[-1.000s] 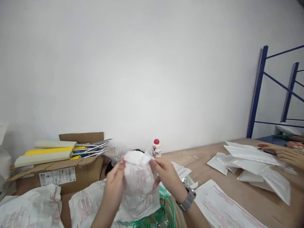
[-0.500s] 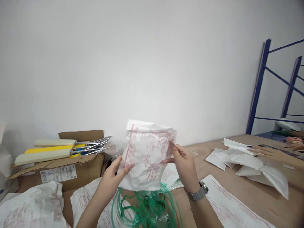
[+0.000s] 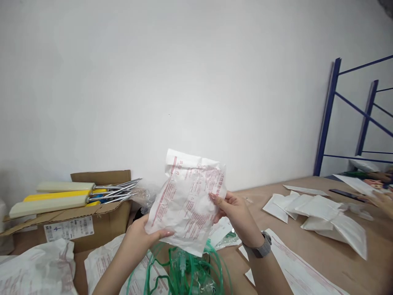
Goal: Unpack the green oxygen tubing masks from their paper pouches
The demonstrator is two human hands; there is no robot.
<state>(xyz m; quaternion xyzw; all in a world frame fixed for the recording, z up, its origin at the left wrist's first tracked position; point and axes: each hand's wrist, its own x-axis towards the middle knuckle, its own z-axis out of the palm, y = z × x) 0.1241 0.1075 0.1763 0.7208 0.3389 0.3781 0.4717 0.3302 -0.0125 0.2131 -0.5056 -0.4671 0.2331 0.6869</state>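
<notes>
A crumpled white paper pouch (image 3: 190, 200) with red print is held up in front of me, tilted. My left hand (image 3: 145, 233) grips its lower left edge, thumb on the printed face. With thumb and fingers, my right hand (image 3: 227, 205) pinches the pouch's right side; a grey watch is on that wrist. Below the pouch lies a tangle of green clear tubing (image 3: 181, 270), with what looks like a clear mask (image 3: 204, 282) in it. The pouch hides part of the tubing. Whether anything is inside the pouch I cannot tell.
At left, a cardboard box (image 3: 104, 225) bears screwdriver-like tools (image 3: 55, 203) with long metal shafts. White printed pouches (image 3: 37, 266) lie in front. To the right are a printed sheet (image 3: 294, 262), white packets (image 3: 319, 209), a phone (image 3: 346, 194) and another person's hand (image 3: 382, 205). A blue rack (image 3: 328, 119) stands behind.
The pouch has tilted and its lower edge has dropped slightly; both hands still hold it. The right hand's grip has moved lower. The other person's hand has withdrawn rightward from the white packets.
</notes>
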